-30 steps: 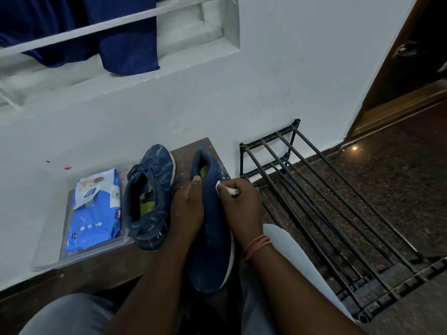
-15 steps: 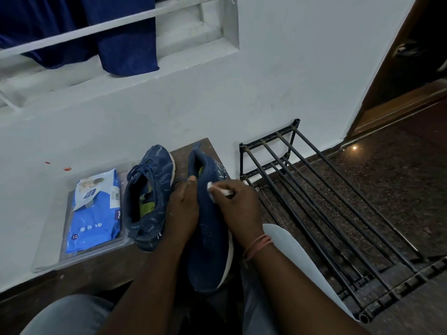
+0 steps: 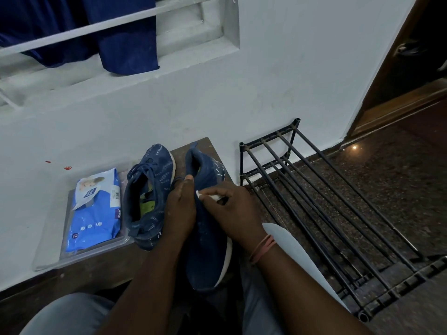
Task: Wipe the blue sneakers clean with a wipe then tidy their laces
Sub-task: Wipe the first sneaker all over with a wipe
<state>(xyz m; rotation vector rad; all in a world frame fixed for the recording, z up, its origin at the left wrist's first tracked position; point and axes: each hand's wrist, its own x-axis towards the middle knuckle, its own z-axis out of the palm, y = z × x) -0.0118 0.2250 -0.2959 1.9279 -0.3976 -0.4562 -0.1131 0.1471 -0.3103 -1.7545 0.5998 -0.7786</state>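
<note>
While the left hand [image 3: 180, 211] grips the nearer blue sneaker [image 3: 208, 238] from its inner side, the right hand [image 3: 232, 211] pinches a white wipe [image 3: 208, 195] against its upper. Just left, the second sneaker [image 3: 150, 194] rests on the wooden bench [image 3: 96, 269], beside a wipe pack [image 3: 95, 209] in a clear tray [image 3: 48, 259]. Rightward stands a black metal rack [image 3: 326, 213].

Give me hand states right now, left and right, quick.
Left hand: grips the nearer sneaker, steadying it.
Right hand: pinches a white wipe against that sneaker's side.
</note>
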